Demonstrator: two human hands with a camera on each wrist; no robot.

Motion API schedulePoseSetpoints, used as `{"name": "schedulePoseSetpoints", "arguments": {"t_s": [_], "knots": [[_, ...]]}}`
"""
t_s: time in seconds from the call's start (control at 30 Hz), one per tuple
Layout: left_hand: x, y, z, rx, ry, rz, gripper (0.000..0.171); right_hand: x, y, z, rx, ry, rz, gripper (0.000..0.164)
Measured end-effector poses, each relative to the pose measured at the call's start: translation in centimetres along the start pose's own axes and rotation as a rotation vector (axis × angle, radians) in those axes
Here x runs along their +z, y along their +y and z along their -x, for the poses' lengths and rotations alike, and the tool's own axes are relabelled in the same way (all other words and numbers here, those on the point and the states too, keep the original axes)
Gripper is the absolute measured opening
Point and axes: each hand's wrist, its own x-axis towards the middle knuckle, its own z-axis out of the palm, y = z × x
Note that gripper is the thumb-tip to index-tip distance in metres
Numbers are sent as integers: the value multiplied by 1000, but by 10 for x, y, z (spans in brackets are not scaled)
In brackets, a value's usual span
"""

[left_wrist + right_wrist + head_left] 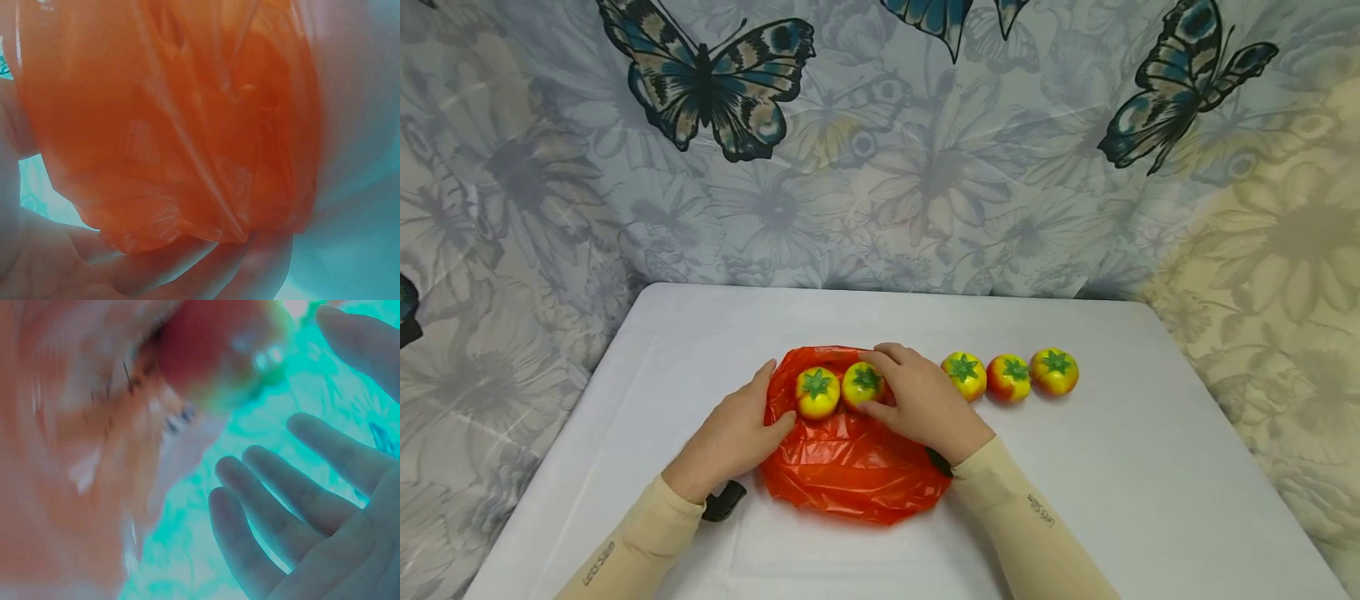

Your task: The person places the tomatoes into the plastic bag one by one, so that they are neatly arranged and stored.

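Observation:
A crumpled red plastic bag (850,471) lies at mid-table. Two yellow-red tomatoes with green star-shaped tops, a left one (817,393) and a right one (862,385), sit at its upper part with red plastic around them. My left hand (737,433) holds the bag's left edge, thumb in front and fingers behind; the left wrist view shows the bag (156,137) between them. Over the right tomato is my right hand (917,396). In the right wrist view its fingers (300,487) are spread and stand apart from a blurred tomato (225,353).
To the right of the right hand, three more tomatoes stand in a row: one partly behind the hand (964,375), a middle one (1008,379) and a far right one (1054,372). The white table (1150,483) meets a butterfly-patterned cloth backdrop (880,208).

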Motion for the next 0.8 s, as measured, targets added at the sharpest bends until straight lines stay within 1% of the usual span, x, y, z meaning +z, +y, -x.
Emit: {"name": "schedulePoseSetpoints", "arguments": {"t_s": [0.13, 0.23, 0.33, 0.5, 0.63, 0.8], "knots": [[0, 0, 2, 5, -5, 0, 88, -17, 12, 12, 39, 49, -11, 64], [0, 0, 3, 2, -6, -2, 89, -30, 26, 23, 82, 79, -8, 63], [-1, 1, 3, 6, -3, -6, 88, -45, 45, 36, 127, 106, -16, 61], [1, 2, 1, 27, -3, -11, 88, -68, 85, 60, 221, 171, 0, 59], [2, 1, 1, 23, -7, -15, 88, -79, 112, 76, 304, 204, 17, 58], [2, 2, 1, 19, -10, -18, 88, -81, 136, 90, 384, 192, 16, 59]]}}
